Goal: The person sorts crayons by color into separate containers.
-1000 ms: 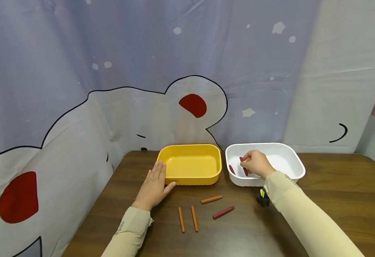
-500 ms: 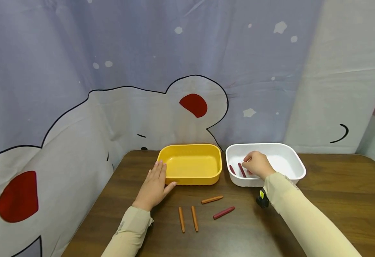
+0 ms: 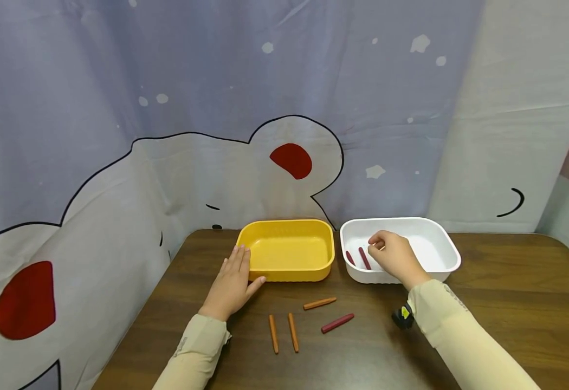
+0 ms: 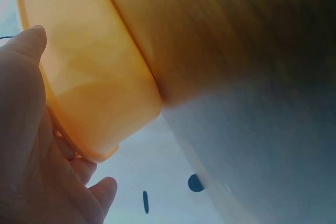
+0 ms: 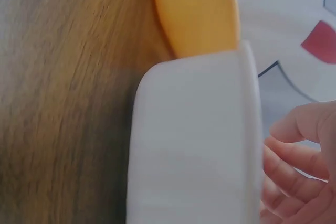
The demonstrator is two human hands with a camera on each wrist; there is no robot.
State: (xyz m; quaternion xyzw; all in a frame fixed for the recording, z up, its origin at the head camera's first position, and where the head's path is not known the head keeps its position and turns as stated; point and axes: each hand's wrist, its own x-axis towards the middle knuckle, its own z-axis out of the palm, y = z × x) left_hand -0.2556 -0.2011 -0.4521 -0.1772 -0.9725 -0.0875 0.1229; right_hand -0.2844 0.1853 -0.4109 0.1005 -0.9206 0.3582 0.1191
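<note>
In the head view, the left hand (image 3: 230,287) rests straight-fingered on the yellow tray (image 3: 294,275) at its near left corner. The right hand (image 3: 399,259), released, fingers loosely bent, is over the white tray (image 3: 369,276); two dark red crayons (image 3: 364,258) lie at its left. Nearer, three orange crayons (image 3: 273,334) and one red crayon (image 3: 337,323) lie on the table (image 3: 518,281). Left wrist: the hand touches the yellow rim. Right wrist: the white wall partly hides the fingers.

Fingers (image 4: 85,170) against yellow tray (image 4: 100,93), wooden tabletop (image 4: 210,35)
</note>
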